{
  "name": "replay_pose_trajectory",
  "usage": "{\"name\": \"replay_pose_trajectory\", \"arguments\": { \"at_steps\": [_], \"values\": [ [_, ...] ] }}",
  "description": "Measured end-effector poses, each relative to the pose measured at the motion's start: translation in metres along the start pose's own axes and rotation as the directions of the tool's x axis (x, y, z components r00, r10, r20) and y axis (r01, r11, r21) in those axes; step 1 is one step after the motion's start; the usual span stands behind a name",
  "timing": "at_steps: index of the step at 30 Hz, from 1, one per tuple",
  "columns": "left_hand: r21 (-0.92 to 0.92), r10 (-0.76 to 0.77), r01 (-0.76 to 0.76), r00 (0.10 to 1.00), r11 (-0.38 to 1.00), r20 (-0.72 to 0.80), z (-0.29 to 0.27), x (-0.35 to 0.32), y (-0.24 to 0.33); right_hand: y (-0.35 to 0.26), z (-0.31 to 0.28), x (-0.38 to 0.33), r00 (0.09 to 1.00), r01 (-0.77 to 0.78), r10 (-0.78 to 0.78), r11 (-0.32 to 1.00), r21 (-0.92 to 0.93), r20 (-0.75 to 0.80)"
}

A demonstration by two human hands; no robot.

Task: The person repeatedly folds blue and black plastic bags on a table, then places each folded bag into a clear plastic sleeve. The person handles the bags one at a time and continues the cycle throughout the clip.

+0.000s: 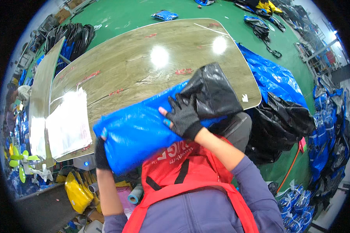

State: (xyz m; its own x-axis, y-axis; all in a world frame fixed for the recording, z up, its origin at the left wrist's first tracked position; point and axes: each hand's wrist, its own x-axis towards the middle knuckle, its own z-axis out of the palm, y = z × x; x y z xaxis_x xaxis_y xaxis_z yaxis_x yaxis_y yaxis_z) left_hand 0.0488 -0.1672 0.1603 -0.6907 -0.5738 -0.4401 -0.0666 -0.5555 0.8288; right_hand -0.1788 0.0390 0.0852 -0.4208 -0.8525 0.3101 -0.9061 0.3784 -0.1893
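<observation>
blue bag (136,132), black bag (214,93), table (144,62)

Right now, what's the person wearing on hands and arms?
Both hands wear dark knit fingerless gloves; the right hand shows a fine woven texture, and the left hand is mostly hidden. Forearms are bare, with purple-grey sleeves pushed up to the elbows. A red vest covers the chest.

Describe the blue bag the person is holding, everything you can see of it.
The blue bag is a glossy, crinkled plastic pouch, plump as if stuffed, tilted with its right end higher. It is held over the near edge of the wooden table. The left hand, in a dark glove, grips its lower left corner; the gloved right hand presses on its top. A black plastic bag sticks out of its upper right end.
</observation>
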Motion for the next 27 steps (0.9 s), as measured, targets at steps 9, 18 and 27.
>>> {"name": "replay_pose_trajectory", "arguments": {
  "at_steps": [9,18,27],
  "values": [
    [0.488,0.492,-0.873,0.422,-0.007,0.761,0.221,0.082,-0.039,0.038,0.043,-0.024,0.984,-0.061,0.16,0.707,0.705,-0.075],
    [0.103,-0.123,-0.959,0.139,-0.263,0.983,0.306,0.077,-0.065,0.042,0.071,-0.06,0.912,-0.259,0.41,0.61,0.749,-0.018],
    [-0.026,-0.322,-0.959,0.069,-0.283,0.944,0.336,0.129,-0.075,0.031,0.09,-0.061,0.902,-0.278,0.432,0.583,0.763,-0.002]
  ]
}}
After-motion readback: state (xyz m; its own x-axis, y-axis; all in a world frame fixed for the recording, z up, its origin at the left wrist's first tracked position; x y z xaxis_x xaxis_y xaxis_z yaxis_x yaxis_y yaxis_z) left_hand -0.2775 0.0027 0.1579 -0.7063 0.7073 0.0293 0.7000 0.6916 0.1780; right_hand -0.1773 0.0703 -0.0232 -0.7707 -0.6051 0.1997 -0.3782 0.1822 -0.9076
